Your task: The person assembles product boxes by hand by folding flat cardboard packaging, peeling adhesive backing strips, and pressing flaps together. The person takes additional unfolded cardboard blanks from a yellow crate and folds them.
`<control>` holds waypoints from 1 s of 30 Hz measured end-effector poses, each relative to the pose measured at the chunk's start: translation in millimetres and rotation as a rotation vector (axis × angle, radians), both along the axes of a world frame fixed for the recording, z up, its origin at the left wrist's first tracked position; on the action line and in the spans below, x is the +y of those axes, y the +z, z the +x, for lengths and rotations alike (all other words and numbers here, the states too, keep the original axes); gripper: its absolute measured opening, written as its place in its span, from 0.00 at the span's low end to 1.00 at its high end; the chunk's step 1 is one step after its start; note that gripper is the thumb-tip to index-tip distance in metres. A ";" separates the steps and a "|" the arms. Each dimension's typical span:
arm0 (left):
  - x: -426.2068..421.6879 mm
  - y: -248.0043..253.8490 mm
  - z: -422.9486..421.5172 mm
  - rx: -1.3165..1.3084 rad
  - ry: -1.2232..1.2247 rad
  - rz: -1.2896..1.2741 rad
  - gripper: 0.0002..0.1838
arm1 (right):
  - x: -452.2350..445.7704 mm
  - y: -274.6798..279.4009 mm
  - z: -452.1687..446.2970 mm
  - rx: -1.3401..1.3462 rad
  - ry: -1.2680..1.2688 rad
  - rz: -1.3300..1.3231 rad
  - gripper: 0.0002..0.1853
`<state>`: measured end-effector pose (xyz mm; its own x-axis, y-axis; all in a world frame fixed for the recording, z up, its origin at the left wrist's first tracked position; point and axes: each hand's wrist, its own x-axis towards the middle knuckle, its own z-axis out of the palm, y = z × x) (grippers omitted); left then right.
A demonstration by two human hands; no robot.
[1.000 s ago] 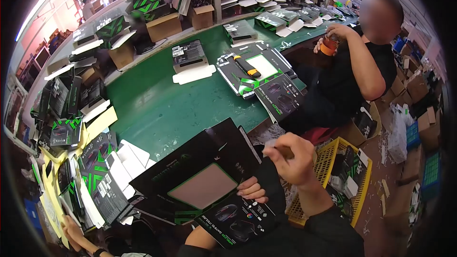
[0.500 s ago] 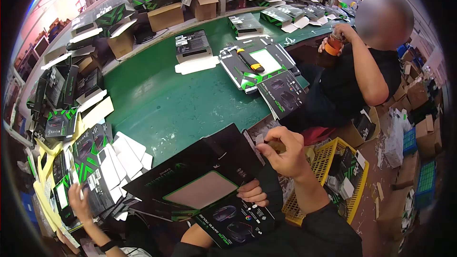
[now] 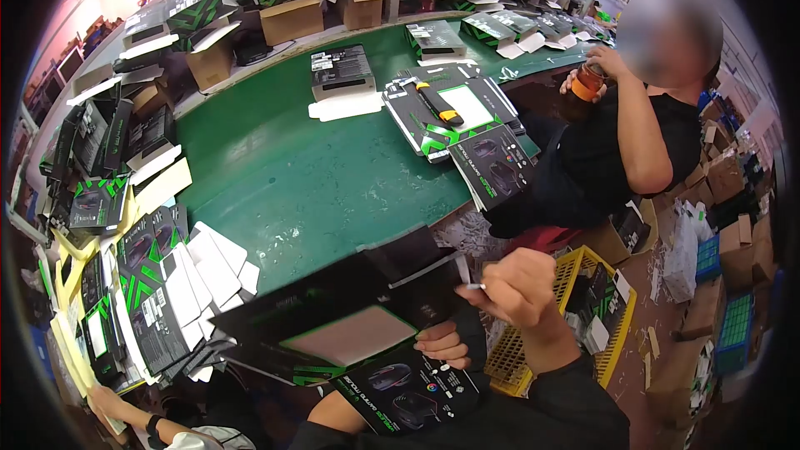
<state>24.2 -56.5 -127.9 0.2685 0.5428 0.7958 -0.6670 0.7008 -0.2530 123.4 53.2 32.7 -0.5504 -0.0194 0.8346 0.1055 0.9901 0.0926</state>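
Note:
An unfolded black gaming mouse box [image 3: 333, 317], with a pale window and green trim, is tilted up in front of me. My left hand [image 3: 443, 344] reaches from beneath and grips its right side, fingers curled over the edge. At the box's upper right edge, my right hand [image 3: 518, 287] is closed, thumb and fingers pinching a thin pale strip [image 3: 473, 286]. The part of the strip inside the fingers is hidden. A printed flap [image 3: 400, 387] showing two mice hangs toward my lap.
On the green table [image 3: 283, 183] lie flat printed boxes [image 3: 492, 171] with a yellow-black cutter [image 3: 437, 104]. Box blanks [image 3: 158, 308] pile at left beside another person's hand [image 3: 108, 404]. A co-worker [image 3: 617, 133] holds a bottle at right. A yellow basket [image 3: 621, 337] stands beside me.
My right hand has moved slightly right and down, turning at the wrist, with the pale strip in its fingers. The box's top edge has tipped lower. The neighbour's hand at left has moved down.

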 end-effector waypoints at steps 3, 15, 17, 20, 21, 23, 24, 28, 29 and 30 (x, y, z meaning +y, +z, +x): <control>17.2 -7.8 5.8 -0.079 -0.012 0.159 0.13 | -7.8 -4.3 14.0 -0.016 0.009 0.031 0.18; 52.0 -11.8 -52.6 0.092 0.387 0.097 0.05 | -12.8 -60.4 66.4 0.079 -0.492 -0.172 0.15; 41.3 4.0 -88.9 0.190 0.525 -0.077 0.06 | -12.2 -82.4 89.1 -0.058 -0.662 -0.305 0.15; 49.4 3.3 -146.0 0.401 0.659 0.019 0.04 | -32.3 -130.8 128.2 -0.662 -1.079 -0.777 0.26; 59.5 -6.3 -161.2 0.440 0.665 0.118 0.04 | -38.7 -137.0 135.7 -0.940 -1.132 -0.907 0.33; 76.8 -11.5 -195.4 0.681 0.647 0.300 0.10 | -50.9 -137.5 144.5 -1.177 -1.179 -1.092 0.43; 50.2 2.5 -187.9 0.799 0.685 -0.048 0.13 | -54.2 -133.1 146.0 -1.133 -1.189 -1.130 0.47; 24.0 55.5 -147.5 1.853 1.191 -0.630 0.12 | -49.5 -83.8 135.0 -0.249 -1.233 -0.891 0.31; 23.8 72.6 -128.4 1.918 1.196 -0.591 0.13 | -44.0 -61.0 132.0 -0.049 -1.148 -0.831 0.27; 24.0 76.6 -118.0 1.958 1.218 -0.516 0.15 | -40.8 -41.5 127.9 0.143 -1.048 -0.762 0.24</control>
